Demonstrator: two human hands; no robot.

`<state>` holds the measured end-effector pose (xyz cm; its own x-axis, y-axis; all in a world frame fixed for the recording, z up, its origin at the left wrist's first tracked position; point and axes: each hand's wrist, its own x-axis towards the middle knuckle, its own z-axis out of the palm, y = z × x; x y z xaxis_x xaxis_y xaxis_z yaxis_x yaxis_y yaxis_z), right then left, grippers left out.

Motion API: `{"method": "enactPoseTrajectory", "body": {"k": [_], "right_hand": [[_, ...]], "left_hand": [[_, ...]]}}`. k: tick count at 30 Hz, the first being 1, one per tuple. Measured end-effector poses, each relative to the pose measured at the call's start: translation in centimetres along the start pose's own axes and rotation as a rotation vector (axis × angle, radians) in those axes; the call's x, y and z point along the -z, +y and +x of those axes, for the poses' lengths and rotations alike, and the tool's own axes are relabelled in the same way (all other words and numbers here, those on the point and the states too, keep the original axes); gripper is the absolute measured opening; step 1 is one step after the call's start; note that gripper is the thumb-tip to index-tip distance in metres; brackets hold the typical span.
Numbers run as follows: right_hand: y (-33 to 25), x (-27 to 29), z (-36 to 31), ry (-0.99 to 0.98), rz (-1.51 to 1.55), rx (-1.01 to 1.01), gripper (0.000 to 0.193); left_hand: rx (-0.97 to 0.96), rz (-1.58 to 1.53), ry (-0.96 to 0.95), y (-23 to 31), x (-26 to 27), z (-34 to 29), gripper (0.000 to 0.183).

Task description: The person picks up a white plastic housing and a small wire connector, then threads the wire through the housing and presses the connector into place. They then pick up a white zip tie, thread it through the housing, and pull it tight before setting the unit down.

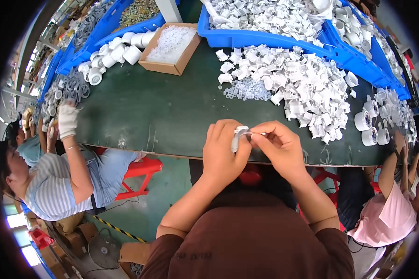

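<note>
My left hand point(225, 148) is closed around a small white curved plastic part point(240, 135), held just over the table's near edge. Close by on its right, my right hand point(280, 145) pinches something thin and small at the part's side; the fingers hide most of it. Beyond my hands lies a large heap of white plastic pieces point(302, 88) of a similar look. Small clear plastic rings point(247, 89) are spread at that heap's left edge.
A cardboard box point(165, 68) of tiny clear pieces stands on the green table point(125, 107). Blue bins point(265, 39) line the back. White round fittings point(108, 59) lie at left, more point(369, 136) at right. A gloved co-worker point(56, 181) sits left, another point(386, 209) right.
</note>
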<state>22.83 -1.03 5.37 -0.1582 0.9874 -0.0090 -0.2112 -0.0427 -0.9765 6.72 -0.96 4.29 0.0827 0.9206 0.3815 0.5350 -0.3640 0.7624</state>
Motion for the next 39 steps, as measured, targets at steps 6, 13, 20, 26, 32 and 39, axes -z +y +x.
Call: {"method": "enactPoseTrajectory", "body": {"k": [6, 13, 20, 26, 32, 39], "right_hand": [[0.4, -1.8, -1.3, 0.190, -0.143, 0.143, 0.004], [2.5, -0.9, -1.8, 0.053, 0.175, -0.029, 0.008], [3.2, -0.3, -1.4, 0.025, 0.182, 0.057, 0.008], [2.9, -0.1, -1.1, 0.005, 0.169, 0.024, 0.007], [3.5, -0.1, -1.3, -0.021, 0.200, 0.081, 0.009], [3.2, -0.2, -1.5, -0.029, 0.193, 0.053, 0.007]], "left_hand": [[-0.073, -0.084, -0.004, 1.1, 0.5, -0.1, 0.016], [-0.103, -0.058, -0.049, 0.8, 0.6, -0.9, 0.015], [-0.177, -0.083, -0.017, -0.2, -0.1, -0.8, 0.016], [-0.175, -0.074, -0.020, -0.5, -0.3, -0.4, 0.017], [-0.180, -0.086, -0.008, -0.2, -0.2, -0.6, 0.016], [-0.189, -0.087, -0.017, -0.4, 0.0, -0.8, 0.016]]}}
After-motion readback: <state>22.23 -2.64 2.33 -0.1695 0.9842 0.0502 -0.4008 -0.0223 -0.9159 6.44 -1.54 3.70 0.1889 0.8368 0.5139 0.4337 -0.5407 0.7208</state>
